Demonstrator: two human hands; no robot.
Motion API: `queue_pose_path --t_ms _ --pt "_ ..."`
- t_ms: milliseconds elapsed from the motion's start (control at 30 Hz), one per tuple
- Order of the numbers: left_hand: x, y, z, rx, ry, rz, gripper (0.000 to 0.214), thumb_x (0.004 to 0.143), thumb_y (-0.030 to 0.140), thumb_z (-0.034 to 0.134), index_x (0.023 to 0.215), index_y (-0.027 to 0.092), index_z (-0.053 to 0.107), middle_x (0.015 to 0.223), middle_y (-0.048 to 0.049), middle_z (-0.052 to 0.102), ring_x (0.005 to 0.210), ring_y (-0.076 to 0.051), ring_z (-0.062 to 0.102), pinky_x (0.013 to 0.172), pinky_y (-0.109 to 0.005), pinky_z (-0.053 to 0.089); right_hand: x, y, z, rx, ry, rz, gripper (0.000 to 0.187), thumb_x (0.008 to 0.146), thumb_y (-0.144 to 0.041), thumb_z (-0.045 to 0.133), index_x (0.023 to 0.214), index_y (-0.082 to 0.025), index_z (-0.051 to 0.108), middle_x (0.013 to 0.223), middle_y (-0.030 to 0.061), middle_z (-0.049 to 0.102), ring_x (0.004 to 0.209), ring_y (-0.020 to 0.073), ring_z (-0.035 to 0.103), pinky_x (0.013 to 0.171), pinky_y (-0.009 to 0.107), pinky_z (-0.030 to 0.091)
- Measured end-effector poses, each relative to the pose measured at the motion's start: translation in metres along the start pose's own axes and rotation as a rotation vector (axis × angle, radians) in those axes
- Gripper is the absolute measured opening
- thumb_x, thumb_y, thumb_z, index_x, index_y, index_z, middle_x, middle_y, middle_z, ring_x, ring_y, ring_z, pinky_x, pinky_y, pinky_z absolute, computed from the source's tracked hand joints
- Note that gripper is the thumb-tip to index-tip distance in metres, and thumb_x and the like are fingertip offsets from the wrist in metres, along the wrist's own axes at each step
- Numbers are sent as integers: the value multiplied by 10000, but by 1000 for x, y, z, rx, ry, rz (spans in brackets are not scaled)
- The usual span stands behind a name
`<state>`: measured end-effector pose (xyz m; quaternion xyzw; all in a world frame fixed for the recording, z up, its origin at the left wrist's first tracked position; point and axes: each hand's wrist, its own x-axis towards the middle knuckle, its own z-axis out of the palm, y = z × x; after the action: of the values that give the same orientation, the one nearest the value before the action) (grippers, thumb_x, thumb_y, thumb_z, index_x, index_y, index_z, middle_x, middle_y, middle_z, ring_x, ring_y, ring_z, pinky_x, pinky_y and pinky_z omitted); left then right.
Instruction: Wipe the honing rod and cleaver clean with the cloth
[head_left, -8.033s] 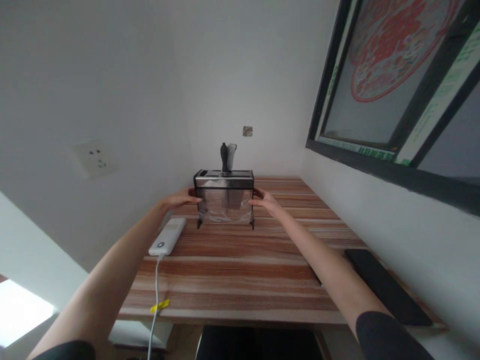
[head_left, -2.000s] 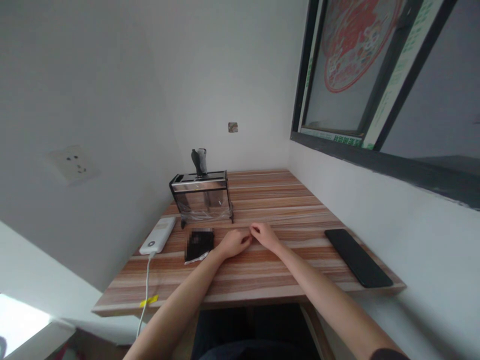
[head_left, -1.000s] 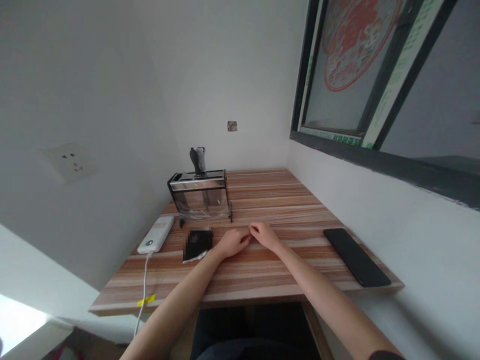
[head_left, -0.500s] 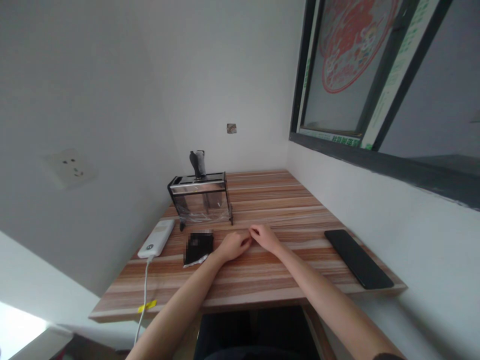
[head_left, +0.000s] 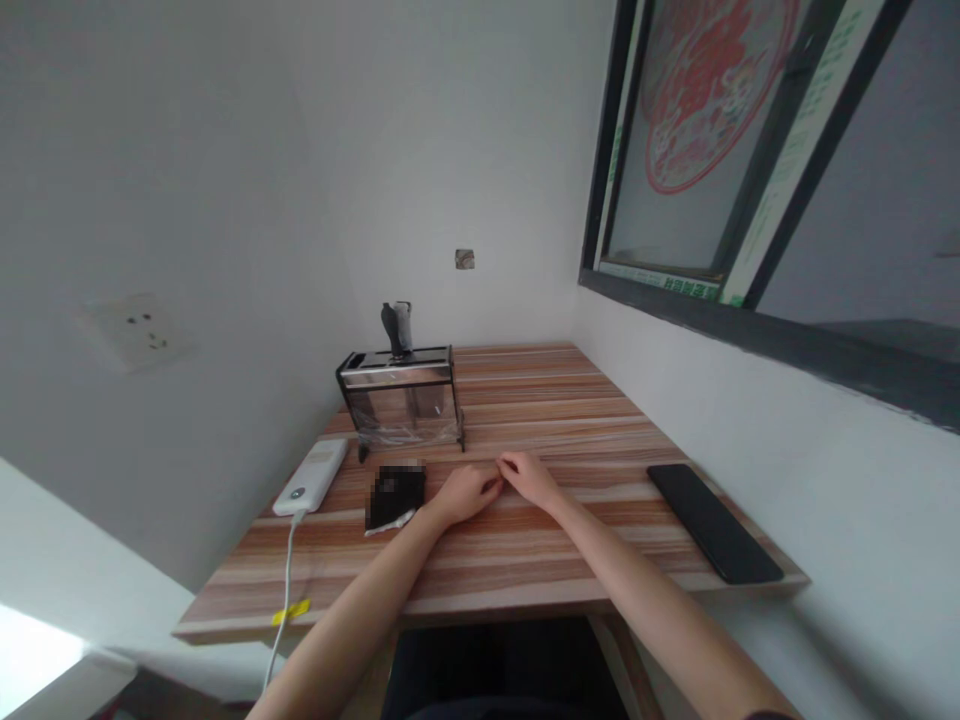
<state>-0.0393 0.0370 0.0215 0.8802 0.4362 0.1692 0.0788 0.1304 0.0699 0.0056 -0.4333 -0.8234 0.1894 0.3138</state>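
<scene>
My left hand (head_left: 466, 492) and my right hand (head_left: 527, 477) rest side by side on the wooden table (head_left: 525, 540), fingers curled in, fingertips almost touching. Nothing shows inside either hand. A small black card on white paper (head_left: 394, 497) lies just left of my left hand. Further back stands a clear knife rack with a black frame (head_left: 401, 398), and one dark-handled knife (head_left: 397, 327) sticks up out of it.
A white power bank (head_left: 311, 477) lies at the left edge, its white cable with a yellow tag (head_left: 286, 585) hanging off the front. A black phone (head_left: 712, 520) lies at the right edge by the wall. A wall socket (head_left: 133, 330) is on the left wall.
Eight seconds ago both hands held the sides of the knife rack; they now rest on the table nearer me. The black card has appeared. In the last second only the view shifted slightly.
</scene>
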Motion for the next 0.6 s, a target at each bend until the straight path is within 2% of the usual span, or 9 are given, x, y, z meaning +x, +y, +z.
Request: queue_pose_path --t_ms 600 --pt "1 3 -2 -26 5 -4 196 882 210 479 884 201 676 878 -49 725 793 -186 650 709 -236 443 0 -1 0 -19 -1 2 282 906 -207 465 663 -185 606 647 16 640 626 148 555 580 233 297"
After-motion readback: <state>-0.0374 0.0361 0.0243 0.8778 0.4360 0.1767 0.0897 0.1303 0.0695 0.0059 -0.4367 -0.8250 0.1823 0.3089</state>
